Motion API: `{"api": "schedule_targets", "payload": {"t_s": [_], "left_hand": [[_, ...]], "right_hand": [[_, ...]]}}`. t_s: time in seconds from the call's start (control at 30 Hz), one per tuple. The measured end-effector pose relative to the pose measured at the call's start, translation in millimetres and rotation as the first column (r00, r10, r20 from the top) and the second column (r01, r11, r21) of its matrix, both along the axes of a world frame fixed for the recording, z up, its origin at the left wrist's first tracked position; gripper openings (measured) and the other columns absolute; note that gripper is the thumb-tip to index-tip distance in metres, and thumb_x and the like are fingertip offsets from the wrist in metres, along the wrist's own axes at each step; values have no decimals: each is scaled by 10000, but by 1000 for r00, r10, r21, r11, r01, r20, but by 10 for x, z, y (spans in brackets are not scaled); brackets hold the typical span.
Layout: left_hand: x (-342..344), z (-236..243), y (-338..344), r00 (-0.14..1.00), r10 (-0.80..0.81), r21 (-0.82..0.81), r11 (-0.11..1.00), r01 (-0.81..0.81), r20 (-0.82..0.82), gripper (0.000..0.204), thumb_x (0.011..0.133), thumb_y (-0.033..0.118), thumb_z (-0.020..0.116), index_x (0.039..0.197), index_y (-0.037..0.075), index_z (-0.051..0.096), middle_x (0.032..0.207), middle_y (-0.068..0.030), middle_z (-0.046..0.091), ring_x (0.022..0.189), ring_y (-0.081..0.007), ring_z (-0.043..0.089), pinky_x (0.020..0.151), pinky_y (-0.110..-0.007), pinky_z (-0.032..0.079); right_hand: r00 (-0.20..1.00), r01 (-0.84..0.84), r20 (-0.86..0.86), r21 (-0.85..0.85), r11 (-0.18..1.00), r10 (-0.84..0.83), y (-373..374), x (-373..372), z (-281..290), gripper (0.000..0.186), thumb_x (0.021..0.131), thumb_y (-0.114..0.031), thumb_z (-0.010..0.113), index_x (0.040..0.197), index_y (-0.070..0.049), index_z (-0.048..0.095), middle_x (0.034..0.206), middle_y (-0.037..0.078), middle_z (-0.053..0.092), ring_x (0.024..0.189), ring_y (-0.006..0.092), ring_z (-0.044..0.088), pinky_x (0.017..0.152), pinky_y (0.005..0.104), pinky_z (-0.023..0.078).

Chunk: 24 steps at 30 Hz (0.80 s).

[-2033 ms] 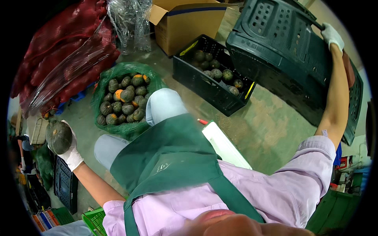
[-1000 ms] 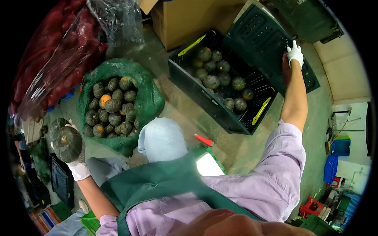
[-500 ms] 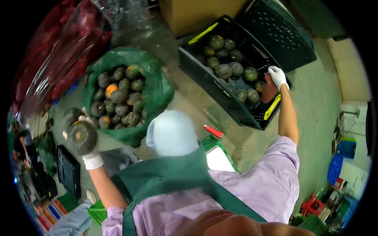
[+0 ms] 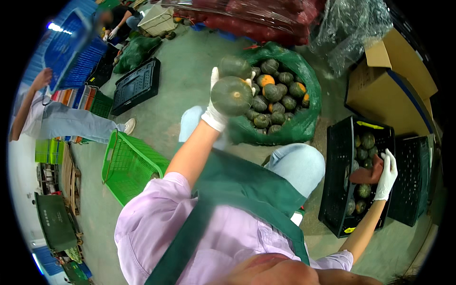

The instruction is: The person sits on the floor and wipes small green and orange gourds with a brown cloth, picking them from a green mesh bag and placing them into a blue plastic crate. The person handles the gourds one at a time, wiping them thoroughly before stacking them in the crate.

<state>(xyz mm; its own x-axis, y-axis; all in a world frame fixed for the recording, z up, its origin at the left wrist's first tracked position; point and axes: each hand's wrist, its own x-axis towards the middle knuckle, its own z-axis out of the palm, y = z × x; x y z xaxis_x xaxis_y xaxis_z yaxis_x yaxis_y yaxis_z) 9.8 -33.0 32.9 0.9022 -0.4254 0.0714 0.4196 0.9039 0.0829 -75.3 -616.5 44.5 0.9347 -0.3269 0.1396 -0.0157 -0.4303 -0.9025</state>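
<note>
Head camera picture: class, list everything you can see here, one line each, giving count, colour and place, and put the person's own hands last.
Squash in hand: one, dark green, raised in the left hand.
Net sack: one, green, on the floor ahead, full of dark green squashes, a few orange.
Black crate: one, at right, holding several green squashes.
Second black crate: one, beside the first, further right.
Cardboard box: one, brown, upper right.
Green basket: one, on the floor at left.
Flat black crate: one, upper left.
Red net sacks: several, along the top.
Co-worker: one, far left.
Left hand: white glove, gripping the squash.
Right hand: white glove, over the black crate.
</note>
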Motion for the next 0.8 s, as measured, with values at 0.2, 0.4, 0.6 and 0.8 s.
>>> {"api": "schedule_targets", "payload": {"t_s": [0.2,0.4,0.6,0.8], "left_hand": [[-15,-32,436,997,64,70,995,-67,53,850,853,739,497,1298,14,526,1247,-178,593,989,-304,657,944,-467,509],[97,331,86,910,412,473,811,-345,-44,639,872,617,552,1220,82,520,1105,-117,613,971,-251,613,829,-412,551],[268,316,736,595,779,546,417,-727,196,748,866,286,744,1401,103,254,1247,-141,498,1012,-258,596,836,-394,550],[-226,199,2083,580,788,601,365,-711,207,771,855,276,747,1431,149,250,1410,-142,387,1267,-324,446,993,-578,458]], "right_hand": [[861,-507,2,79,858,508,2846,532,816,419,923,-129,604,1323,-12,556,1155,89,655,1051,126,608,941,276,463],[647,-676,-32,436,594,761,4464,842,324,731,945,-230,625,1549,-109,231,1454,126,395,1223,194,463,1044,332,390],[429,-377,-101,883,280,897,4809,1282,-12,671,932,-445,612,1412,-23,406,1292,122,544,1191,233,515,1033,348,415],[219,-345,-201,899,269,955,4963,1775,-256,1037,826,-853,349,1027,133,597,967,205,644,900,264,622,876,354,510]]}}
